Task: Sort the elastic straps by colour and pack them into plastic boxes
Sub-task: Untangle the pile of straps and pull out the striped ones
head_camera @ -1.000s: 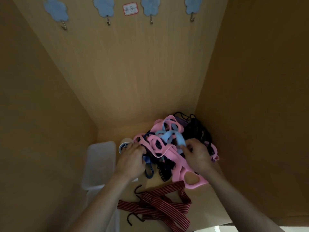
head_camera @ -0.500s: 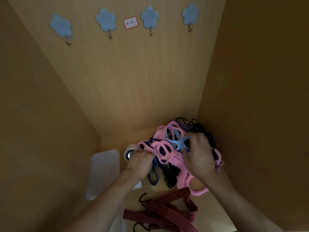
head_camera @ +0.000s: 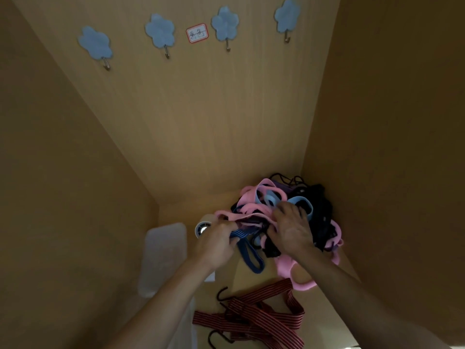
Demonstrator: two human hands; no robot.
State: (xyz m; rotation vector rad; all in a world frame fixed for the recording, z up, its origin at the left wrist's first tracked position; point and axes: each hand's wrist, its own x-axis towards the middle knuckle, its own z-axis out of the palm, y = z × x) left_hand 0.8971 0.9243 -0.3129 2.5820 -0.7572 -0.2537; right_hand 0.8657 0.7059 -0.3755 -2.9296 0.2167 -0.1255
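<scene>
Straps [head_camera: 254, 197] sit piled at the far right. Our left grip [head_camera: 216, 245] clutches a blue strap [head_camera: 251, 260]. Our right grip [head_camera: 294, 233] is on the pile; we cannot tell if it holds any.

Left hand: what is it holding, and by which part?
Left hand grips the dark blue strap near one end; its loop trails free.

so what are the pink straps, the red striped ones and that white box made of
Pink straps: probably rubber or silicone, smooth matte, flat bands with cut-out holes, no weave visible. Red striped straps: seemingly woven elastic fabric, fine dark lengthwise stripes, dark hooks at the ends, metal or plastic unclear. White box: likely translucent plastic, frosted, rounded corners.
</scene>
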